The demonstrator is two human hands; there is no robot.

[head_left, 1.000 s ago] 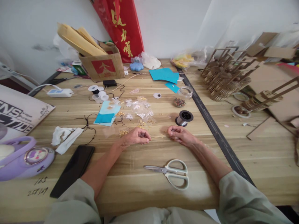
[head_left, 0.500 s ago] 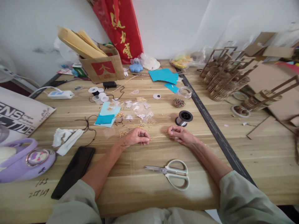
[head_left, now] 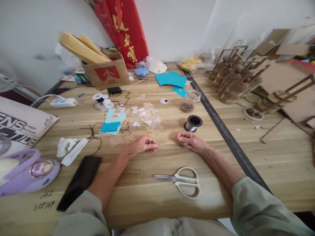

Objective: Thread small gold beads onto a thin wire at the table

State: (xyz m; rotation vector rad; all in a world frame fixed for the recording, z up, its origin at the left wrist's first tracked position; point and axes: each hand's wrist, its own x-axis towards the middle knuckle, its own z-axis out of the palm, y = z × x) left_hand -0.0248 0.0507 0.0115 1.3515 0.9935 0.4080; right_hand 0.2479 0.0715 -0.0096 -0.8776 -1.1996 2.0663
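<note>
My left hand (head_left: 144, 144) is closed in a pinch just above the table, left of the middle. Facing it, my right hand (head_left: 190, 142) also pinches, fingertips pointing left. Between them runs a thin gold-coloured strand (head_left: 165, 144), apparently with tiny beads on it; its ends disappear in my fingers. Small gold beads (head_left: 148, 131) lie in loose piles beyond my left hand, with a bag of gold beads (head_left: 130, 141) beside its wrist. A spool of clear thread (head_left: 194, 123) stands behind my right hand. Scissors (head_left: 174, 178) with pale handles lie in front of both hands, blades pointing left.
Left are a black phone (head_left: 80, 183), white tissue (head_left: 74, 150) and blue cards (head_left: 112, 126). Small plastic bags (head_left: 149, 114) lie farther back. A glass jar (head_left: 193, 97) stands near a black strip (head_left: 221, 131), with small wooden baskets (head_left: 231, 85) at right.
Both hands keep almost the same place and pinch. The view has shifted slightly, and the strand between my hands shows more faintly.
</note>
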